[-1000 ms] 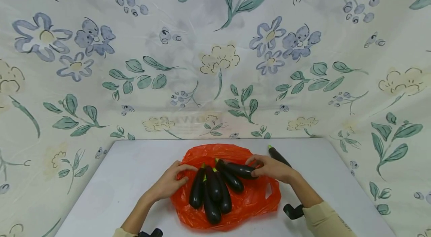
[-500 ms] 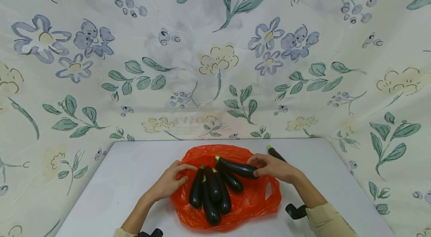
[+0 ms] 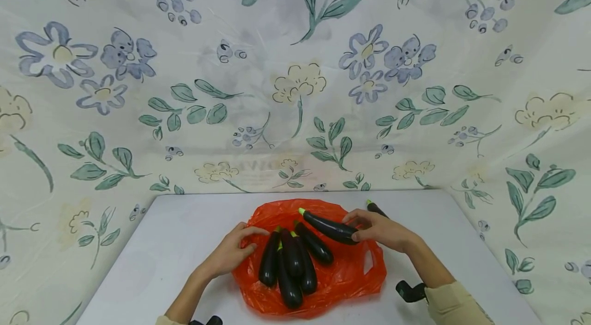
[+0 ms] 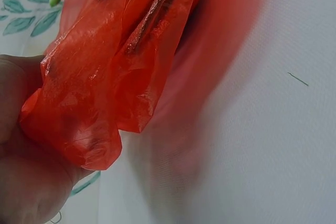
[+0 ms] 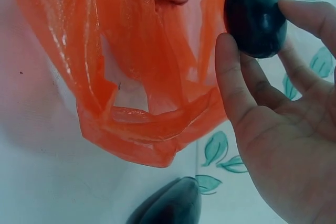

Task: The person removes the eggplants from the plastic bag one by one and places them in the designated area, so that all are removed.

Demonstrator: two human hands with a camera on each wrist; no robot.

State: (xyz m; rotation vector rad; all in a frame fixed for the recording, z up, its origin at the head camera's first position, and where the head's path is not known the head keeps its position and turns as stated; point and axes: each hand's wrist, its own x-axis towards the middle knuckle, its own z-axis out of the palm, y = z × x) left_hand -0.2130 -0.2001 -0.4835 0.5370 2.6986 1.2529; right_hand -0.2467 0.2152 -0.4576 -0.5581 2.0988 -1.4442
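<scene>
My right hand [image 3: 378, 230] grips the blunt end of a dark purple eggplant [image 3: 328, 227], its green stem pointing up and to the left over the bag. In the right wrist view, thumb and fingertips close around that end. An orange-red plastic bag [image 3: 337, 279] lies spread below. Several other eggplants [image 3: 290, 286] rest on it in a fan, stems toward the back. At the bag's left edge, my left hand [image 3: 231, 250] holds the film. The left wrist view has the bunched bag [image 4: 84, 108] between thumb and fingers; the fingertips are hidden behind it.
Another eggplant [image 3: 376, 208] lies on the white table [image 3: 184, 222] behind my right hand, its lower part hidden by the hand. A floral cloth [image 3: 258, 125] hangs behind the table and along its sides. Black wrist camera mounts [image 3: 411, 291] stick out near the sleeves.
The eggplant in my right hand has risen off the others and shifted slightly right, its stem end tilting up. More of the eggplant under it shows. My left hand has barely moved.
</scene>
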